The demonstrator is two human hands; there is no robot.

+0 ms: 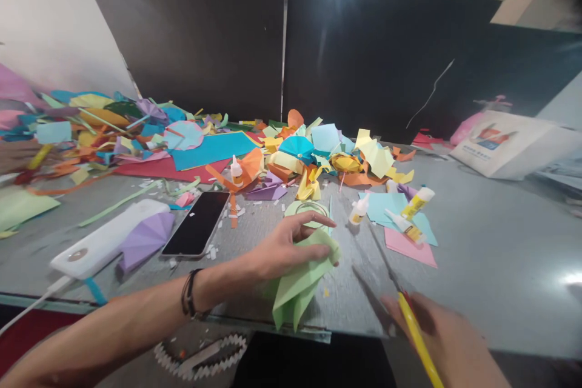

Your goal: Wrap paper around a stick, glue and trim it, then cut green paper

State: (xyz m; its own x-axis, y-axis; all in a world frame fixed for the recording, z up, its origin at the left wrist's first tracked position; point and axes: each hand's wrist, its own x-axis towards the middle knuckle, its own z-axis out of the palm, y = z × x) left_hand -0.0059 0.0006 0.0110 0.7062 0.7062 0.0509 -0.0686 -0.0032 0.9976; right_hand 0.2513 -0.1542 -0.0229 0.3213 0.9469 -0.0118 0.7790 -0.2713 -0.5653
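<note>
My left hand pinches a folded light green paper near the table's front edge; the paper hangs partly over the edge. My right hand is low at the right, motion-blurred, wrapped round the yellow handle of a pair of scissors whose blades point up and left over the table. A roll of clear tape lies just beyond my left fingers.
A black phone, a white power bank and a purple folded paper fan lie left. Several glue bottles rest on blue and pink sheets. A heap of coloured paper scraps fills the back. A white box sits far right.
</note>
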